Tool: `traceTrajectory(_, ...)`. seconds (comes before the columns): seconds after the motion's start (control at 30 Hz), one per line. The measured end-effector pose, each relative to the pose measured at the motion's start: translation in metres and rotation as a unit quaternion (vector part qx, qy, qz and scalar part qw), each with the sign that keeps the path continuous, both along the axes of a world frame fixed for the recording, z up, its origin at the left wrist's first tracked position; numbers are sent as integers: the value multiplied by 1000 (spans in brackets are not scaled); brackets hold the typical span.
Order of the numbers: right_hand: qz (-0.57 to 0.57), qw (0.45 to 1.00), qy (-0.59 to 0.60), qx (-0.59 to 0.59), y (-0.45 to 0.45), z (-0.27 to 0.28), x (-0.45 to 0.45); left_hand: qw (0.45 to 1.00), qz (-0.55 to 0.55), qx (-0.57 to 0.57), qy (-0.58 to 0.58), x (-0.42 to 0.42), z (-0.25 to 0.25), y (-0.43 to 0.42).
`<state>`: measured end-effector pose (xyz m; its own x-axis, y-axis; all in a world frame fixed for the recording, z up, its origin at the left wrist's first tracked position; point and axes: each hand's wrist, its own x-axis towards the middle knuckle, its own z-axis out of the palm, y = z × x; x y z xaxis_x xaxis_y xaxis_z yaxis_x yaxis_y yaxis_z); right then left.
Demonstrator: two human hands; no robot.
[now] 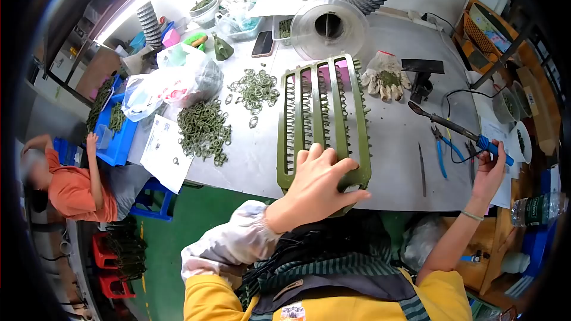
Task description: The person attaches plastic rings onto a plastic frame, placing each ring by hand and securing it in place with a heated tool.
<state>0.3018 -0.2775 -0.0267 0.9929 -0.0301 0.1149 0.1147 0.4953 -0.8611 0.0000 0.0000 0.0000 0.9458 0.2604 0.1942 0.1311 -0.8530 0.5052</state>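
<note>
My left hand (318, 187) grips the near end of a green slotted rack (284, 125), its fingers bent over the bars. Rows of small green ring-like pieces line the rack's long bars, and something pink shows behind its far part. In my right hand (491, 169), off to the right, is a soldering iron (458, 131) held by its blue handle, its dark tip pointing left towards the rack without touching it. Left of the rack lie a large heap of green rings (205, 131) and a smaller, looser group of green rings (256, 90).
Pliers (441, 154) and tweezers (422, 169) lie by the right hand. A soiled glove (385, 76), a phone (263, 43), a clear round hood (309, 30) and a plastic bag (190, 77) are farther back. A person in orange (77, 190) sits at left.
</note>
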Motion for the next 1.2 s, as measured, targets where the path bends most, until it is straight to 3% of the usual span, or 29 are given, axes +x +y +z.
traceTrajectory(0.43,-22,1000,3,8,4,2,-9,993,17,108,48,56,-47,-8)
traceTrajectory(0.73,-33,999,3,-27,14,-3,-10,998,3,70,-9,63,-57,-6)
traceTrajectory(0.83,-26,999,8,-24,19,-4,-10,992,7,-42,-119,47,-42,27)
traceTrajectory(0.9,-22,999,-1,-27,22,-7,-13,989,58,16,-138,26,-49,74)
traceTrajectory(1.0,-2,1000,-10,-27,24,-10,-13,975,191,112,-21,-18,-71,158)
traceTrajectory(1.07,24,1000,10,-11,22,-12,-7,964,216,152,-19,-39,-92,198)
traceTrajectory(1.2,36,999,8,-5,34,-4,-10,976,208,-11,68,-46,-102,232)
